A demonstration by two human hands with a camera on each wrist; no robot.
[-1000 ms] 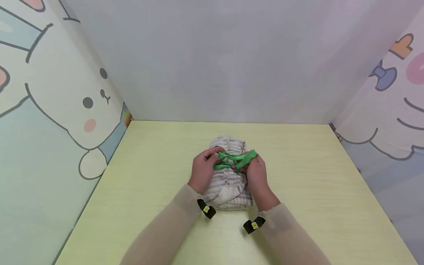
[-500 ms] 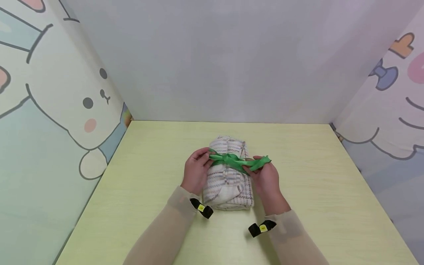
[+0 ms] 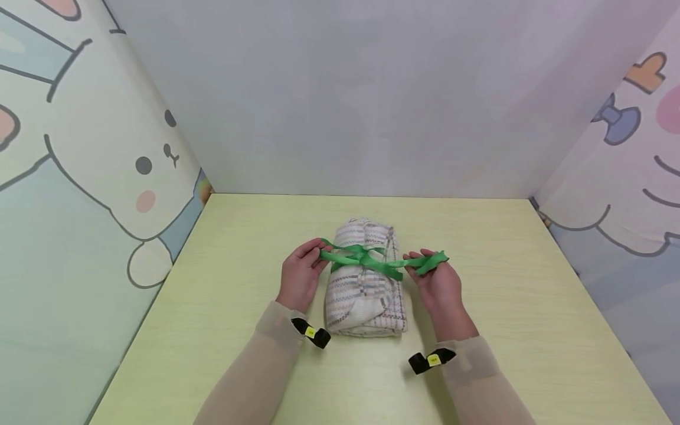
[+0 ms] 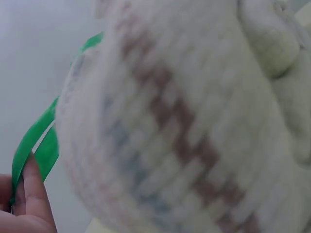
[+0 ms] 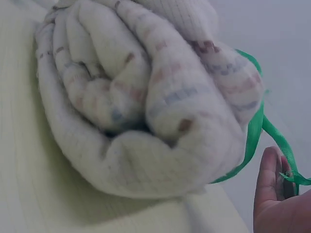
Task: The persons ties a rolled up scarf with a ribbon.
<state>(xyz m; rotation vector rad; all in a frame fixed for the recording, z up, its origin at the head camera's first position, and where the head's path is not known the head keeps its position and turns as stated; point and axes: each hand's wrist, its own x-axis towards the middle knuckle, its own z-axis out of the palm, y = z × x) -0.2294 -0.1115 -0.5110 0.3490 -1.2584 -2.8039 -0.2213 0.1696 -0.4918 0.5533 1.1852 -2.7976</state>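
A folded, patterned knit cloth bundle (image 3: 366, 301) lies on the table, with a green ribbon (image 3: 363, 258) tied round its middle in a bow. On its left side my left hand (image 3: 301, 274) pinches one part of the ribbon between thumb and fingers. My right hand (image 3: 438, 286) pinches the other part, off the bundle's right side. The left wrist view shows the ribbon (image 4: 36, 136) running from the fingers to behind the striped cloth (image 4: 184, 121). In the right wrist view, rolled layers of the cloth (image 5: 160, 145) show, the ribbon (image 5: 277, 133) leading to my fingers.
The pale yellow table (image 3: 255, 224) extends round the bundle on all sides. A plain wall (image 3: 361, 106) stands behind it, with cartoon-printed panels at the left (image 3: 95, 177) and right (image 3: 627, 195). A small black camera sits on each wrist.
Both hands have moved apart, left hand to the left and right hand to the right, drawing the ribbon out sideways. The knot has tightened over the bundle, which has stayed in place.
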